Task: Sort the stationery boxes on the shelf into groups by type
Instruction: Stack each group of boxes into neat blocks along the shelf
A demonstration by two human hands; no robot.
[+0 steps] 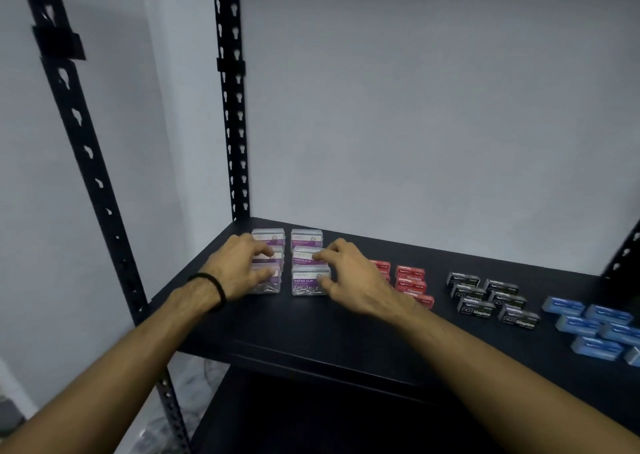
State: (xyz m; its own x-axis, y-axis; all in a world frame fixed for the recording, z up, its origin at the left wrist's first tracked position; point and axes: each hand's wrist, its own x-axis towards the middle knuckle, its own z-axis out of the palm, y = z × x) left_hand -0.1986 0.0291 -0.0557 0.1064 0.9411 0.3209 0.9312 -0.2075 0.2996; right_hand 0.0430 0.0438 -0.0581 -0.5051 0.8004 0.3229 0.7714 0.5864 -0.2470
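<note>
On the black metal shelf stand clear plastic boxes with purple labels reading "PAPER CLIP", with metal clips inside, in two columns at the left. The left hand and right hand grasp them from each side with curled fingers. To the right sit red boxes, black boxes marked "Staples" and blue boxes.

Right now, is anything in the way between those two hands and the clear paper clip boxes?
Nothing visible. The left hand and right hand already rest against the paper clip boxes from either side; the red staple boxes sit apart, to the right.
</note>
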